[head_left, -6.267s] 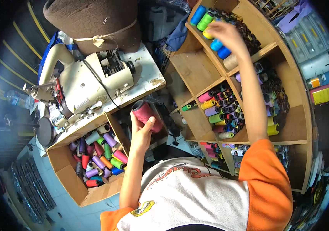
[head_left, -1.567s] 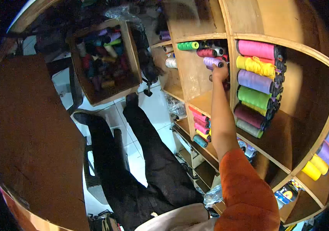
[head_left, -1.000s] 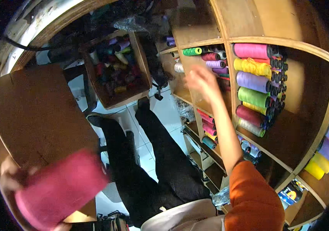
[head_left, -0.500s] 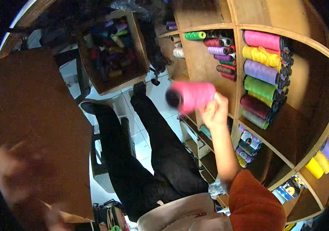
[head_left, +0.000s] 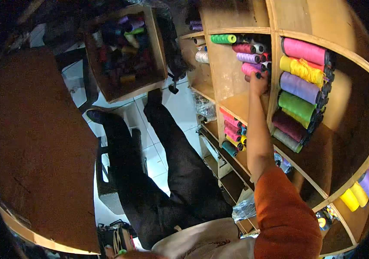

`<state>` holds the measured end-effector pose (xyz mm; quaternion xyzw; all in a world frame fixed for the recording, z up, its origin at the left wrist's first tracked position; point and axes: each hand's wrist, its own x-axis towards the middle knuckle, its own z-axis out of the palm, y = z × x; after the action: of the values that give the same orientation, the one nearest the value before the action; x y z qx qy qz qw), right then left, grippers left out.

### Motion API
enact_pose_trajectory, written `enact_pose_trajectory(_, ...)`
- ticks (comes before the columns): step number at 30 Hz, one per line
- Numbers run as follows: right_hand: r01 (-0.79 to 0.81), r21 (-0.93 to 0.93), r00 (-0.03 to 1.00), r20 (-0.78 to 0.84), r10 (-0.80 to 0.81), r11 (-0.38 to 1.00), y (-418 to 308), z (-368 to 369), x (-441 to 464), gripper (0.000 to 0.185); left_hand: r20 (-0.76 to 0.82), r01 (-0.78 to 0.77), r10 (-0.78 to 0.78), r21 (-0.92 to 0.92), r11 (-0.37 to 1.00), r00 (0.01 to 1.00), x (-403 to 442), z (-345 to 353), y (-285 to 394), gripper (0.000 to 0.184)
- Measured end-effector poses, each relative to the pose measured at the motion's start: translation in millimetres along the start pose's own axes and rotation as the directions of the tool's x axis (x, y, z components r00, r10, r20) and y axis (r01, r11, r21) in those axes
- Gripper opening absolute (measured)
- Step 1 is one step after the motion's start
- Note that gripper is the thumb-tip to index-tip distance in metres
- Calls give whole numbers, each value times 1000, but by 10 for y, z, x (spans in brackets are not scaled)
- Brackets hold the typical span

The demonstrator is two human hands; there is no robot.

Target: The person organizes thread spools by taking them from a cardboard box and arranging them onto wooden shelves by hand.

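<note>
- Pink thread spool (head_left: 249, 69): seen in the head view lying on its side in a compartment of the wooden shelf unit (head_left: 274, 93), just below a lavender thread spool (head_left: 246, 58), dark end toward the right.
- Right hand (head_left: 259, 87): extended into the same compartment, fingers touching the dark end of the pink thread spool. Whether they are clamped on it or only pressing against it cannot be told.
- Same compartment: a bright green thread spool (head_left: 222, 39) lies at the top left of the group, a dark red thread spool (head_left: 243, 48) lower and to its right, above the lavender one. Further dark ends show behind; their count cannot be made out.
- Compartment to the right, past the upright divider: spools stacked on their sides, from a large pink spool (head_left: 304, 51) at the top, through a yellow spool (head_left: 306, 71) with loosened strands, to a grey spool (head_left: 287, 140) at the bottom.
- Compartment below: red, pink and yellow spools in a small stack, a teal spool (head_left: 229, 148) lowest.
- Open box (head_left: 137, 91): standing well apart from the hand, on the left, near the person's feet; mixed spools inside, poorly lit.
- Floor (head_left: 152, 162): white tile, visible between the black trousers (head_left: 189, 172).
- Orange sleeve (head_left: 281, 211): on the extended arm.
</note>
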<state>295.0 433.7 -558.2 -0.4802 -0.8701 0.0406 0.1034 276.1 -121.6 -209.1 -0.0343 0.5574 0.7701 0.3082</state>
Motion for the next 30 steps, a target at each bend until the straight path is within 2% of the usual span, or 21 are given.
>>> enact_pose_trajectory(4,-8,-40,996,94,12,999,20,189,162,48,58,144,-162,231,962,985,301,266,-318,18)
enact_pose_trajectory(8,-40,-94,991,121,51,995,58,223,212,47,-25,217,-216,114,969,976,275,294,-341,12)
enact_pose_trajectory(10,-40,-109,983,173,58,993,9,156,228,48,-20,194,-194,193,962,981,261,240,-300,11)
enact_pose_trajectory(11,-30,-102,992,120,43,994,22,154,203,47,-29,177,-175,208,962,984,253,231,-289,11)
enact_pose_trajectory(13,-180,-3,948,268,174,984,116,188,248,62,-15,171,-172,187,967,985,188,172,-173,10)
enact_pose_trajectory(14,-101,-209,974,176,139,973,162,265,276,70,25,73,-79,198,977,997,157,138,-105,6)
enact_pose_trajectory(15,-39,-242,986,150,77,969,188,275,266,67,46,-40,34,127,991,998,112,111,-32,5)
enact_pose_trajectory(16,27,-211,989,151,5,977,216,260,229,64,61,-152,149,57,987,987,25,86,45,5)
enact_pose_trajectory(17,77,-139,981,185,-50,987,217,251,172,61,-21,-306,305,-59,950,952,-168,81,61,10)
enact_pose_trajectory(18,66,-28,959,279,-56,997,87,185,60,58,99,-376,382,-75,923,919,-103,-140,353,17)
enact_pose_trajectory(19,-252,-2,790,578,207,968,-100,144,-6,37,90,-427,432,-74,901,897,-277,-342,511,21)
enact_pose_trajectory(20,-360,243,709,699,95,901,-427,-23,-275,24,-188,-519,523,70,852,832,-361,-426,565,19)
enact_pose_trajectory(21,-518,412,603,797,-20,750,-786,-214,-564,13,-335,-400,536,395,827,775,-414,-612,699,14)
enact_pose_trajectory(22,-528,453,608,792,-52,718,-1432,-608,-949,24,-478,-107,535,668,736,697,-467,-797,828,9)
enact_pose_trajectory(23,-498,530,538,810,-235,686,-1759,-811,-1154,34,-605,212,521,751,626,603,-518,-984,953,10)
enact_pose_trajectory(24,-494,605,440,793,-421,624,-2238,-1146,-1394,31,-577,144,492,731,667,652,-516,-1361,896,12)
enact_pose_trajectory(25,-497,664,419,748,-515,559,-2686,-1472,-1622,26,-554,175,363,694,698,749,-509,-1788,800,13)
enact_pose_trajectory(27,-574,735,290,595,-749,362,-3530,-2242,-2056,22,-527,372,147,745,554,837,-346,-2366,580,22)
enact_pose_trajectory(28,-646,723,168,447,-879,244,-3870,-2545,-2271,23,-428,354,148,861,365,891,-281,-2699,322,29)
enact_pose_trajectory(29,-615,754,91,361,-928,233,-4177,-2807,-2503,23,-295,287,125,955,80,947,-255,-3074,-19,39)
enact_pose_trajectory(30,-515,815,-16,298,-954,263,-4477,-3029,-2769,20,-418,412,-56,906,-97,907,-187,-3128,-135,50)
